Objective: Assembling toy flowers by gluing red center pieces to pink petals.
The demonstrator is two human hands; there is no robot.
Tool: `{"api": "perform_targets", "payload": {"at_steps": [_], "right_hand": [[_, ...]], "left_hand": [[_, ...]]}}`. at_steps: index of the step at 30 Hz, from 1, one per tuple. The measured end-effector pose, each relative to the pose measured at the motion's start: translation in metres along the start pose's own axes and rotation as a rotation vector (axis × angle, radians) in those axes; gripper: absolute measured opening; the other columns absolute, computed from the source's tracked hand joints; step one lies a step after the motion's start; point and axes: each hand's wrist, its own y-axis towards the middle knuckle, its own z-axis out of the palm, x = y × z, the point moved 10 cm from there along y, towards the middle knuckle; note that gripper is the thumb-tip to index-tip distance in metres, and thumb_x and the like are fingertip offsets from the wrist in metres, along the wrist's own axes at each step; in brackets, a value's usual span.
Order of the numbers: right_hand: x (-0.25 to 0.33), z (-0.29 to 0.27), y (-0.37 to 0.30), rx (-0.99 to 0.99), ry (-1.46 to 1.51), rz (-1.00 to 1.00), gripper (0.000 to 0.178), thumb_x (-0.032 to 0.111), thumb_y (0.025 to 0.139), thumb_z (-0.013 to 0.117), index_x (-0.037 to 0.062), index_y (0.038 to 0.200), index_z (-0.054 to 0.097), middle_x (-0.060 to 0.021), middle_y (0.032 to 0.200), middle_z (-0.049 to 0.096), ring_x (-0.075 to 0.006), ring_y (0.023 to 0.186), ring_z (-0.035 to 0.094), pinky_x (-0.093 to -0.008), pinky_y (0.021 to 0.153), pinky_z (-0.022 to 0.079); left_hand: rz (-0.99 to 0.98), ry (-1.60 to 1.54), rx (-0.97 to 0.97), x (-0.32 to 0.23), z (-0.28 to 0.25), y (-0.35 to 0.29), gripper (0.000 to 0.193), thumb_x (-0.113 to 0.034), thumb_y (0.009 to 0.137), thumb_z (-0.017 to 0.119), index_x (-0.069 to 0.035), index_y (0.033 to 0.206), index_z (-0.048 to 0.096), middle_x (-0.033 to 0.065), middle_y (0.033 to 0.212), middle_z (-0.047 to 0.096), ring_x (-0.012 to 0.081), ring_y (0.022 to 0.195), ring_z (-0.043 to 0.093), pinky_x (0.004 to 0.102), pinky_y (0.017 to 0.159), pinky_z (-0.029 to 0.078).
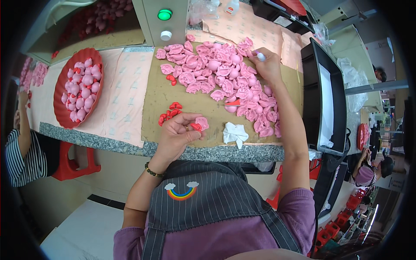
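Note:
My left hand (177, 135) is closed near the table's front edge. Its fingers pinch a hollow pink plastic shell (202, 122) together with a small red piece (196, 127). At the far right of a large heap of pink shells and rounded pink parts (216, 69), my right hand (268, 66) is closed round a small white object (260, 56), whose kind the fingers hide. Loose red pieces (169, 115) lie just beyond my left hand, and a few more (171, 80) are beside the heap. A crumpled white cloth (235, 133) rests between my arms.
On the left stands a red scalloped tray (58, 97) of joined pink-and-red pieces. A black bin (310, 82) borders the right side. At the back is a grey machine housing (162, 21) with a green button. A person in a striped sleeve (19, 151) works at far left.

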Motion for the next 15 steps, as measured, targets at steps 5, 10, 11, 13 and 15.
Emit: {"api": "perform_targets", "payload": {"at_steps": [5, 10, 11, 13, 15], "right_hand": [[0.021, -0.017, -0.028, 0.031, 0.311, 0.104, 0.015, 0.007, 0.074, 0.068, -0.0004, 0.086, 0.064, -0.0046, 0.069, 0.060, -0.0105, 0.058, 0.053, -0.0247, 0.054, 0.042], [0.065, 0.012, -0.118, 0.175, 1.122, 0.296, 0.019, -0.002, 0.076, 0.061, -0.0070, 0.094, 0.059, -0.0096, 0.074, 0.060, -0.0143, 0.059, 0.056, -0.0264, 0.053, 0.045], [0.075, 0.019, -0.135, 0.200, 1.270, 0.320, 0.020, -0.003, 0.076, 0.059, -0.0080, 0.095, 0.058, -0.0109, 0.077, 0.060, -0.0156, 0.060, 0.057, -0.0269, 0.054, 0.046], [0.079, 0.032, -0.157, 0.195, 1.209, 0.334, 0.021, -0.003, 0.076, 0.060, -0.0076, 0.096, 0.059, -0.0113, 0.077, 0.061, -0.0161, 0.061, 0.058, -0.0271, 0.055, 0.047], [0.080, 0.037, -0.173, 0.176, 0.943, 0.378, 0.024, -0.006, 0.073, 0.062, -0.0039, 0.097, 0.061, -0.0131, 0.083, 0.061, -0.0187, 0.069, 0.060, -0.0278, 0.061, 0.048]], "left_hand": [[0.050, -0.021, -0.008, -0.003, -0.005, -0.002, 0.038, 0.002, 0.077, 0.062, 0.003, 0.113, 0.050, 0.0139, 0.100, 0.061, 0.0201, 0.083, 0.063, 0.0307, 0.073, 0.052], [0.050, -0.227, -0.015, -0.005, 0.006, 0.004, 0.039, 0.003, 0.079, 0.058, 0.003, 0.117, 0.047, 0.0151, 0.104, 0.060, 0.0252, 0.097, 0.060, 0.0438, 0.091, 0.046], [0.030, -0.261, 0.020, -0.004, 0.012, 0.007, 0.040, 0.004, 0.080, 0.057, 0.004, 0.118, 0.045, 0.0154, 0.105, 0.059, 0.0242, 0.100, 0.058, 0.0469, 0.096, 0.041], [0.018, -0.271, 0.027, 0.000, 0.019, 0.011, 0.040, 0.004, 0.080, 0.056, 0.005, 0.118, 0.044, 0.0156, 0.105, 0.059, 0.0236, 0.101, 0.058, 0.0467, 0.096, 0.041], [0.015, -0.312, 0.025, 0.002, 0.024, 0.009, 0.038, 0.009, 0.079, 0.056, 0.006, 0.116, 0.048, 0.0174, 0.109, 0.056, 0.0240, 0.099, 0.058, 0.0363, 0.091, 0.048]]}}
